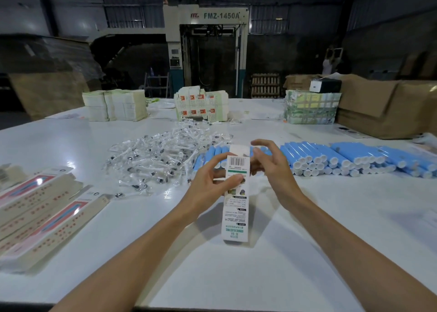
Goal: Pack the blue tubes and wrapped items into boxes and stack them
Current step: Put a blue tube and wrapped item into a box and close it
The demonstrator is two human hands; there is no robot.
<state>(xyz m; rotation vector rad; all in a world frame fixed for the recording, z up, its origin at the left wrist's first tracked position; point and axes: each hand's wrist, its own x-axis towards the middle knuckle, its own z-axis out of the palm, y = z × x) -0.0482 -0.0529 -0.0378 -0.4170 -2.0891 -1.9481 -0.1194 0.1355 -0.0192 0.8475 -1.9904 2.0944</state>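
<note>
Left hand (212,181) pinches one long printed box (236,205), held just above the table (307,240), top flap up. Right hand (272,167) hovers at that flap, fingers loose and spread, gripping nothing. Whether the box is filled, I can't tell from here. A few finished boxes (42,212) lie stacked at the left. Plenty left, by my read: a big heap of wrapped items (160,160) sits beyond the hands and rows of blue tubes (343,158) wait to the right.

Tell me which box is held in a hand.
The white barcode box, which the left hand grips; the other boxes lie stacked at the left.
</note>
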